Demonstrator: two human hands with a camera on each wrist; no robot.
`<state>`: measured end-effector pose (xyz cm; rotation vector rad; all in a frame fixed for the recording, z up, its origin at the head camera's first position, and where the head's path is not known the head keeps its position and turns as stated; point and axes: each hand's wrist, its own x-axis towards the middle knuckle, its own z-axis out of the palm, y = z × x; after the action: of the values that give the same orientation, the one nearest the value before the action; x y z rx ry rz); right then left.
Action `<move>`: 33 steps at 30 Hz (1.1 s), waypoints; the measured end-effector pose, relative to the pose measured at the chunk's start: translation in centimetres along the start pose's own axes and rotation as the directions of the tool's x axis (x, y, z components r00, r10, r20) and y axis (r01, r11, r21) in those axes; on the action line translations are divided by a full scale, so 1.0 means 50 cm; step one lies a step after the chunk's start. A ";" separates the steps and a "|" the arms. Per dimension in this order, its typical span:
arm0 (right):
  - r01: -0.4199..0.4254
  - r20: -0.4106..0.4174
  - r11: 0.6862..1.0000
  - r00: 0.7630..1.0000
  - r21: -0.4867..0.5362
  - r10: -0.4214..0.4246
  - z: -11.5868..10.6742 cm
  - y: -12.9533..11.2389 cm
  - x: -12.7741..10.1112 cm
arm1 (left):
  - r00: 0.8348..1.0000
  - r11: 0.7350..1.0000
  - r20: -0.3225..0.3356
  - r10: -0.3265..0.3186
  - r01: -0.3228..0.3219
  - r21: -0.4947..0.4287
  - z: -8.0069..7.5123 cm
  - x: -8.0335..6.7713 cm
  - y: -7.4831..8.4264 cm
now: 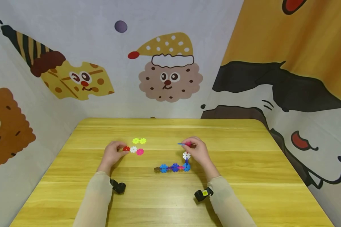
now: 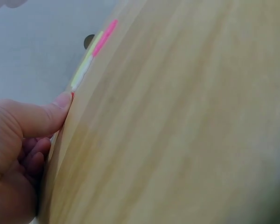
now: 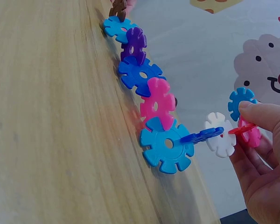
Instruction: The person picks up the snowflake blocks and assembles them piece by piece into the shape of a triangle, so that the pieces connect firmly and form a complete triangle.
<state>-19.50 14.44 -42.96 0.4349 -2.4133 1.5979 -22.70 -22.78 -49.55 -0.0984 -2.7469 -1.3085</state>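
From above, the left hand (image 1: pixel 112 153) rests on the bench (image 1: pixel 244 176) with its fingertips pinching a red disc (image 1: pixel 126 148), the near end of a short flat row with a white disc (image 1: pixel 133 149) and a pink disc (image 1: pixel 140 152); two yellow-green discs (image 1: pixel 139 141) lie just beyond. They seem laid out flat as a ready supply. The right hand (image 1: pixel 198 151) holds the raised end of the disc chain (image 1: pixel 174 167), whose long part runs left to right along the bench before turning upward at the light-blue corner piece.

The left wrist view skims the bench top: the thumb presses down at the red edge, and the row shows only edge-on as a thin white, yellow and pink streak (image 2: pixel 91 58) pointing away from the hand.

The right wrist view gives the chain best. Its bench run goes brown, blue, purple, blue, pink, down to the light-blue corner disc (image 3: pixel 165 145), probably lying flat for steadiness. From there a dark-blue disc and a white upright disc (image 3: pixel 220 135) lead away from the bench toward the fingers (image 3: pixel 266 116), which pinch the red, pink and blue pieces at the tip (image 3: pixel 245 128).
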 end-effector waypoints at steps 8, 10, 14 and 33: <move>-0.004 -0.017 1.000 1.000 0.010 0.004 0.006 0.029 0.005 | 0.998 0.997 -0.029 -0.056 0.054 -0.055 0.001 -0.004 -0.005; 0.002 -0.022 1.000 1.000 0.010 -0.002 0.007 0.030 0.004 | 0.997 0.996 -0.041 -0.064 0.062 -0.065 -0.001 -0.007 -0.004; -0.003 -0.031 1.000 1.000 -0.005 0.002 0.004 0.006 0.000 | 0.997 0.996 -0.057 -0.049 0.044 -0.083 -0.003 -0.015 0.011; -0.074 -0.072 0.997 0.995 -0.013 0.073 0.015 0.084 0.016 | 0.996 0.935 0.002 0.091 -0.085 -0.344 0.138 -0.021 0.230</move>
<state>-21.77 15.17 -46.61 0.2843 -2.4125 1.5951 -20.92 -10.18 -45.12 -0.2568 -2.4631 -1.7534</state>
